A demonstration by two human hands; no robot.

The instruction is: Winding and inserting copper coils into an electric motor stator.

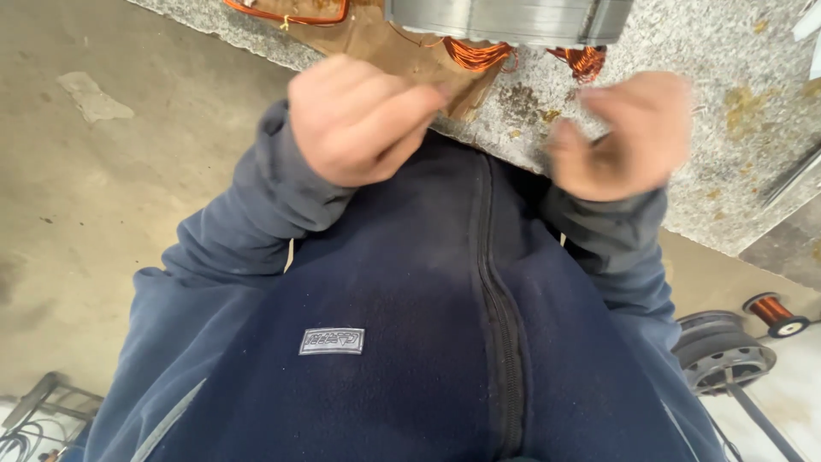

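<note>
My left hand (pixel 359 120) is curled into a loose fist at the edge of the speckled stone worktop (pixel 727 111), its thumb tip against a sheet of brown paper (pixel 376 38). My right hand (pixel 629 137) is blurred, with its fingers bent inward just below the worktop edge; I see nothing in it. Beyond both hands a grey metal stator (pixel 513 17) lies on the worktop. Copper wire coils (pixel 475 53) hang out from under it. My navy fleece jacket (pixel 410 325) fills the lower part of the view.
A loop of copper wire (pixel 291 15) lies on the paper at the top left. On the concrete floor (pixel 94 197) to the right stand a copper wire spool (pixel 774 312) and a round metal housing (pixel 723 352). A metal frame (pixel 51 398) sits at the bottom left.
</note>
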